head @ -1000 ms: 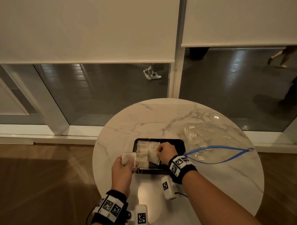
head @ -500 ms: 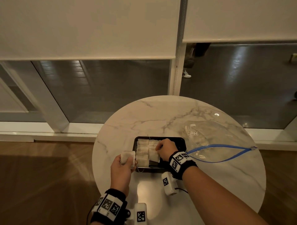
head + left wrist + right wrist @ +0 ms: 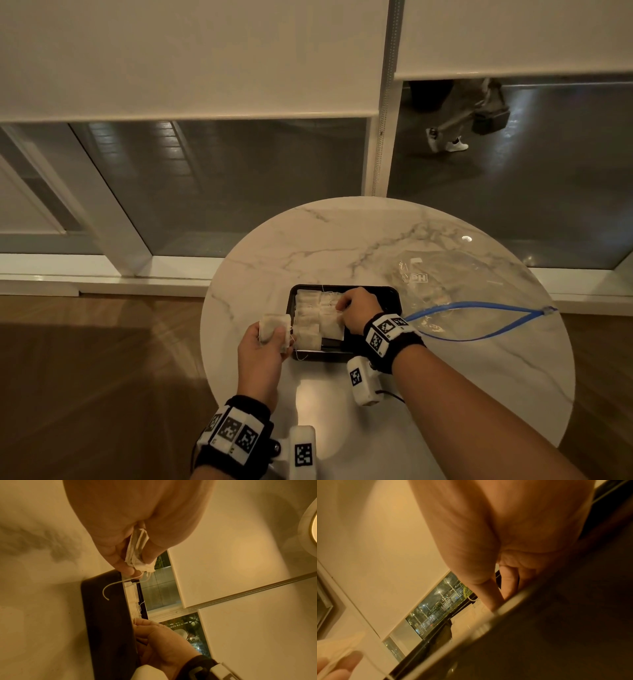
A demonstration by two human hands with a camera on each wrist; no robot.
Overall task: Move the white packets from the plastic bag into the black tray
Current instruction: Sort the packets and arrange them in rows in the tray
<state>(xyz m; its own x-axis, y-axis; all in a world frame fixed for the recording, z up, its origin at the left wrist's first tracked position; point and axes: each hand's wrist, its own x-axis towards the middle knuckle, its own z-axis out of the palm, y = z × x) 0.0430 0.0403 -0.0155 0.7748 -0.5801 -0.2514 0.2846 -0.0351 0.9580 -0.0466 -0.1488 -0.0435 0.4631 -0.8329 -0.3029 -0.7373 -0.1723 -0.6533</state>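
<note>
L grip [image 3: 263, 346] w/ packet [image 3: 274, 330], tray [image 3: 394, 298] edge.

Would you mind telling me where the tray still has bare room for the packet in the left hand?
The black tray is crowded on its left with white packets; the right hand is on them. Bare floor shows along its right side, toward the plastic bag. The left hand holds a packet.

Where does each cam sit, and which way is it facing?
Head: on the head, looking forward and down at the marble table, black tray and plastic bag; both forearms show.
Left wrist: under the left hand, looking along it at its grip on a white packet; right hand beyond.
Right wrist: under the right hand, looking along fingers into the tray; blurred.
Shared: head and left wrist both show tray, held packet, both hands.
</note>
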